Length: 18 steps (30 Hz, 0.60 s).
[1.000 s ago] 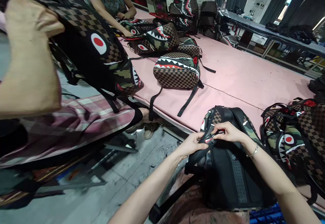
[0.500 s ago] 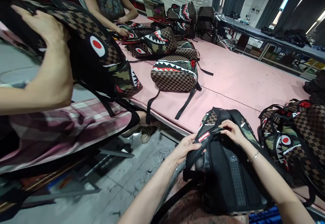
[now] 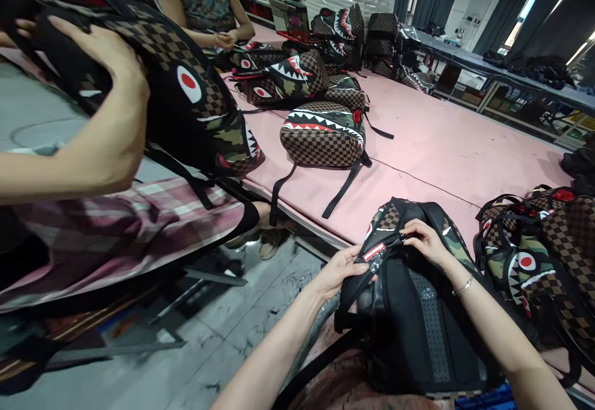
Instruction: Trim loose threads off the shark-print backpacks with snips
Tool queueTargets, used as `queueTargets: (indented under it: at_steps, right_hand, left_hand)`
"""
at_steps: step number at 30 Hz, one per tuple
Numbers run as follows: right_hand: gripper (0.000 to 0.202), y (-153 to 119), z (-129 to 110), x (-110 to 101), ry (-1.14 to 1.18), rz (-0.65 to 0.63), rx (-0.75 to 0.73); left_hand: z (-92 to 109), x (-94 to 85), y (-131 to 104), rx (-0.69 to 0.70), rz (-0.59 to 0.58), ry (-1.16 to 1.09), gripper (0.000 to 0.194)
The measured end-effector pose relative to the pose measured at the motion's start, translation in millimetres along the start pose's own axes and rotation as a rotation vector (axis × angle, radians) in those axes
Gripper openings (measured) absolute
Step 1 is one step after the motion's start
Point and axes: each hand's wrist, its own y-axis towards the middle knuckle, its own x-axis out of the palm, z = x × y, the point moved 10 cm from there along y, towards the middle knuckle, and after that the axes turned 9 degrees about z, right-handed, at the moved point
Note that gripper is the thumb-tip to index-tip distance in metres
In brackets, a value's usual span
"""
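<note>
A black backpack (image 3: 409, 323) with checked and camouflage panels leans against the table edge, its padded back and mesh strip toward me. My left hand (image 3: 346, 270) is closed on its black shoulder strap (image 3: 356, 286), thumb just below a red and white label (image 3: 374, 251). Clear plastic film glints beside the label. Fingertips pinched, my right hand (image 3: 425, 241) holds a small dark thing (image 3: 400, 238) at the strap's upper part; its kind I cannot make out.
More shark-mouth backpacks lie on the pink table (image 3: 437, 150), including one backpack (image 3: 323, 140) in the middle and another backpack (image 3: 558, 255) at right. At left, a co-worker's arm (image 3: 111, 119) holds a large backpack (image 3: 186, 88). Another person (image 3: 209, 17) sits behind.
My hands stay nearly where they were on the strap. The co-worker's hand at left has shifted slightly right, and the person behind has brought both hands together.
</note>
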Motion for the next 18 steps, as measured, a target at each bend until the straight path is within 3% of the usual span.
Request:
queueTargets:
  at_steps: [11, 18]
  right_hand:
    - [0.016, 2.4, -4.6, 13.2, -0.045, -0.05, -0.122]
    - [0.018, 4.5, -24.8, 20.6, -0.095, -0.113, -0.189]
  left_hand:
    - [-2.2, 2.4, 4.5, -0.012, -0.014, 0.002, 0.048]
    - [1.6, 6.9, 1.1, -0.001, -0.021, 0.009, 0.042]
